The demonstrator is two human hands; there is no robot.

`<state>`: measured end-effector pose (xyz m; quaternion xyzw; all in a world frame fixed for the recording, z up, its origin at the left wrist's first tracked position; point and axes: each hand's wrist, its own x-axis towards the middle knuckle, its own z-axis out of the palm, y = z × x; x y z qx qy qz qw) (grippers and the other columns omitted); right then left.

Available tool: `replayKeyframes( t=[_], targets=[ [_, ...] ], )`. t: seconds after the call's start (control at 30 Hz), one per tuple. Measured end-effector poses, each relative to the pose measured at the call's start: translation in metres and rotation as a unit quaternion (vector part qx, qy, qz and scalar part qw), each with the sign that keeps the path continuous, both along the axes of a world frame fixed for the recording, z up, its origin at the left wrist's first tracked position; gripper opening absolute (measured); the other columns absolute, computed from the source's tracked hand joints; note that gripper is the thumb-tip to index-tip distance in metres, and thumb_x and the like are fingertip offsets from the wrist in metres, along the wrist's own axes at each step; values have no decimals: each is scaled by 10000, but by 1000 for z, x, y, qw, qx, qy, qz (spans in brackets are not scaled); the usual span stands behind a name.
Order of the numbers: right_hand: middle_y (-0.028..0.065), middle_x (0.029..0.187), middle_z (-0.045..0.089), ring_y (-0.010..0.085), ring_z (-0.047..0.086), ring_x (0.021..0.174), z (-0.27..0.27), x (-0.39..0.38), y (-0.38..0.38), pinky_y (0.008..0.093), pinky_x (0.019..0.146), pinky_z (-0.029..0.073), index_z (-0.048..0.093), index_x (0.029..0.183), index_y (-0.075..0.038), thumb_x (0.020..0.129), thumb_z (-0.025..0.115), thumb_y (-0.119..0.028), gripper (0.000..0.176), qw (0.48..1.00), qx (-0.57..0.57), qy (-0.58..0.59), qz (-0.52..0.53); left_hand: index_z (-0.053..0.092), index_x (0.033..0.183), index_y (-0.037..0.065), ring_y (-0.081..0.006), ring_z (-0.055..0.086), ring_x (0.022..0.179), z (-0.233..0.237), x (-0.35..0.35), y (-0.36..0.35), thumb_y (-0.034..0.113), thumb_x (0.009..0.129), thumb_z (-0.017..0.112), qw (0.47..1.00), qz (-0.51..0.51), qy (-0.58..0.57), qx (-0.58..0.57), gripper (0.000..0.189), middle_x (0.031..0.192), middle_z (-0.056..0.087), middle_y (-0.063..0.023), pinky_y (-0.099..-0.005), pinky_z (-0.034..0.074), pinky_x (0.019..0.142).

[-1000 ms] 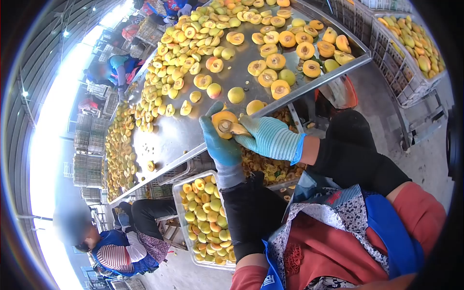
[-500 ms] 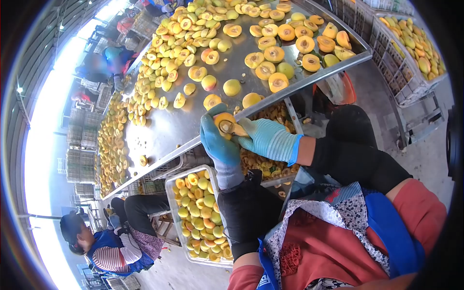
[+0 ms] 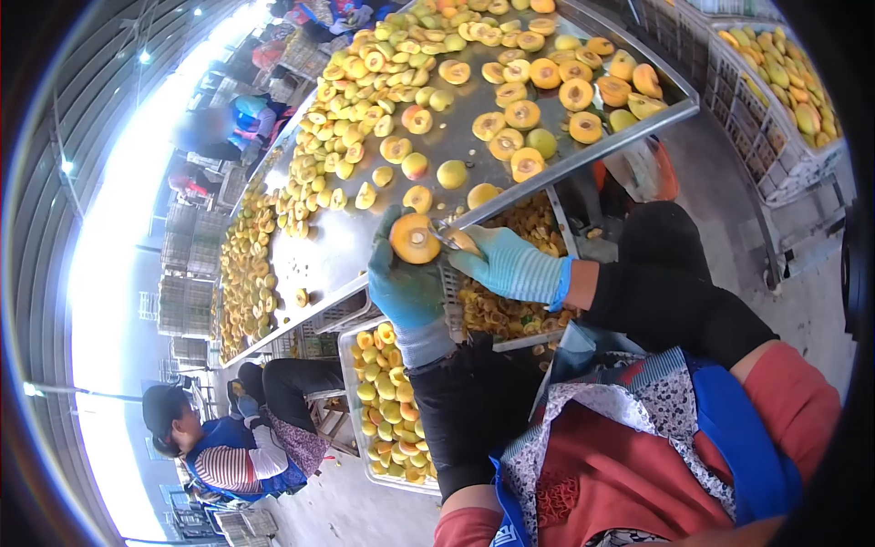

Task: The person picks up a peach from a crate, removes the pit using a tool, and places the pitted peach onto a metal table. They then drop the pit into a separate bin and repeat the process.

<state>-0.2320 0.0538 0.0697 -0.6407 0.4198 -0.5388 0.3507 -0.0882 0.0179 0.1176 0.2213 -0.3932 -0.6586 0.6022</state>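
Observation:
My left hand (image 3: 401,278), in a blue-grey glove, holds a halved yellow-orange fruit (image 3: 416,239) with its cut face showing. Just to its right, my right hand (image 3: 510,262), in a light blue striped glove, is closed around a small tool (image 3: 447,233) with a metal end beside the fruit's right edge. The tool's handle is largely within my fingers. Both hands are at the near edge of a metal table (image 3: 346,239), where many fruit halves (image 3: 374,123) lie, some with the cut side up.
Below the table edge are a crate of fruit halves (image 3: 390,410) and a container of scraps (image 3: 510,310). A crate of fruit (image 3: 784,77) stands at the upper right. A seated co-worker (image 3: 228,451) is at the lower left, with other people farther back.
The fruit half has turned so its round cut face shows more fully, and the tool has drawn back to its right edge. The view has shifted, moving the background rightward.

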Motion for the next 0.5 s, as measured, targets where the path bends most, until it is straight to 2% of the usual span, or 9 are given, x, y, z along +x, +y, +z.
replayKeyframes(
  t=[0.07,0.2,0.33,0.37,0.47,0.5],
  targets=[
    [259,870,635,450,620,855,-1,4,2,490,716,500,558,1064,-16,942,541,-322,330,999,5,33,2,466,1327,-15,-367,561,1097,-7,12,-1,311,912,496,998,-34,39,39,528,1164,577,-204,-503,451,988],
    [262,849,632,441,624,830,-7,8,-8,497,696,499,546,1021,-2,939,549,-340,348,995,21,93,-22,515,1247,16,-356,611,1020,-19,-3,-16,338,964,495,989,72,50,117,429,1125,611,-194,-538,513,902],
    [259,820,629,433,626,806,-11,17,-13,503,674,496,537,1013,12,942,544,-335,355,985,52,164,-32,533,1210,30,-361,621,1013,-42,-6,-25,306,972,486,989,124,52,60,367,1129,616,-187,-501,533,893],
    [258,817,630,434,625,802,-12,19,-11,505,673,495,537,1019,9,941,545,-335,353,986,54,155,-29,553,1192,22,-352,621,1028,-47,-3,-25,265,959,501,990,121,51,49,340,1108,627,-180,-502,534,895],
    [251,805,631,439,622,790,-9,23,-13,511,672,492,535,1038,-2,936,548,-333,348,990,46,134,-23,574,1174,12,-339,624,1037,-46,7,-26,226,948,504,990,1,138,25,319,1091,635,-168,-492,542,887],
    [249,800,630,441,621,788,-7,24,-12,513,673,492,533,1044,-5,934,551,-332,346,990,47,134,-22,590,1153,9,-327,621,1051,-44,8,-23,245,931,532,992,-5,123,34,329,1095,635,-158,-478,545,885]
  ],
)
